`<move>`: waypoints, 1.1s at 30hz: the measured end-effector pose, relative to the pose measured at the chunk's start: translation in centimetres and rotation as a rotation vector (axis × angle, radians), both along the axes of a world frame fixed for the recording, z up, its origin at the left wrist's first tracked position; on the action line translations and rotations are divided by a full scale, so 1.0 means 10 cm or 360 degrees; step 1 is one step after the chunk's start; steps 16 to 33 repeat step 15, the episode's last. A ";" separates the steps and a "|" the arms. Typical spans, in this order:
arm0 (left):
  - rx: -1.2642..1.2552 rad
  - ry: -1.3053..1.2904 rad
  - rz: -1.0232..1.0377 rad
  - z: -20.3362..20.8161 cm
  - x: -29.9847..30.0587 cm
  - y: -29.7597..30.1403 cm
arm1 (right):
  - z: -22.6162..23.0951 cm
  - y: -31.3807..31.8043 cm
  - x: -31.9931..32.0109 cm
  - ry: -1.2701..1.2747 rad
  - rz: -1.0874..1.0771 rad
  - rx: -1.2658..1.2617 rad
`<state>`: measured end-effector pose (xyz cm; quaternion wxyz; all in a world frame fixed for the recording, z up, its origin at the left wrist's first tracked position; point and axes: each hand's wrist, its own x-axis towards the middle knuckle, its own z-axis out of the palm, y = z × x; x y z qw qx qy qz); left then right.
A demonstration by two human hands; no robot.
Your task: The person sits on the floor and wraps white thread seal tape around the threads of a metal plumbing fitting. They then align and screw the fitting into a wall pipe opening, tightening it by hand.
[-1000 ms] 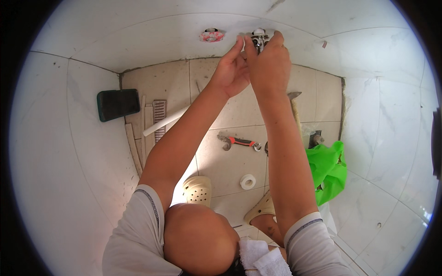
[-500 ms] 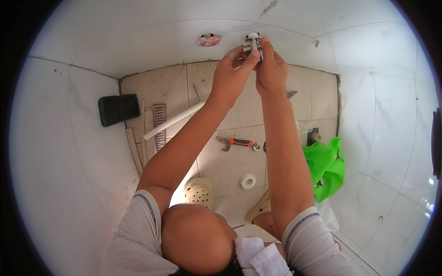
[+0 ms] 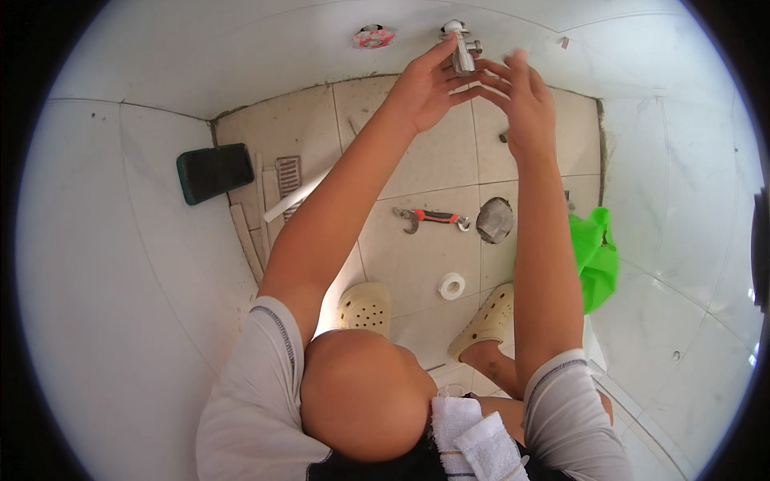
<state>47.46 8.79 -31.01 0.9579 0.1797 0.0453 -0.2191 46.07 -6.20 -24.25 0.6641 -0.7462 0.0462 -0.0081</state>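
A chrome angle valve (image 3: pixel 464 58) sticks out of the white tiled wall at the top middle. My left hand (image 3: pixel 423 92) is at its left side, with the thumb against the metal body and the index finger behind it. The other fingers of that hand stretch out below the valve. To the right, my right hand (image 3: pixel 531 112) is off the valve, its fingers apart and nothing in them. The fingertips of both hands come close together just under the valve.
A pipe opening with a red-marked rim (image 3: pixel 374 37) is left of the valve. On the floor lie a red-and-black wrench (image 3: pixel 437 217), a roll of white tape (image 3: pixel 451 286), a round grey cover (image 3: pixel 495 220), a white pipe (image 3: pixel 298 199) and a green bag (image 3: pixel 595 268). A phone (image 3: pixel 215 171) leans at left.
My right hand has let go of the valve and moved right, its fingers opening. The left hand stays at the valve with its fingers more spread. The whole view has shifted slightly.
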 end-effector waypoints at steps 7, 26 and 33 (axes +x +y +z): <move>-0.0812 -0.0172 -0.0241 -0.10 0.39 -0.24 | -0.70 -0.67 -1.30 0.0740 0.0094 -0.0847; -0.0504 -0.0079 -0.0209 -0.08 0.36 -0.23 | -1.06 -0.75 -1.93 0.0566 0.0828 -0.1969; -0.0504 -0.0079 -0.0209 -0.08 0.36 -0.23 | -1.06 -0.75 -1.93 0.0566 0.0828 -0.1969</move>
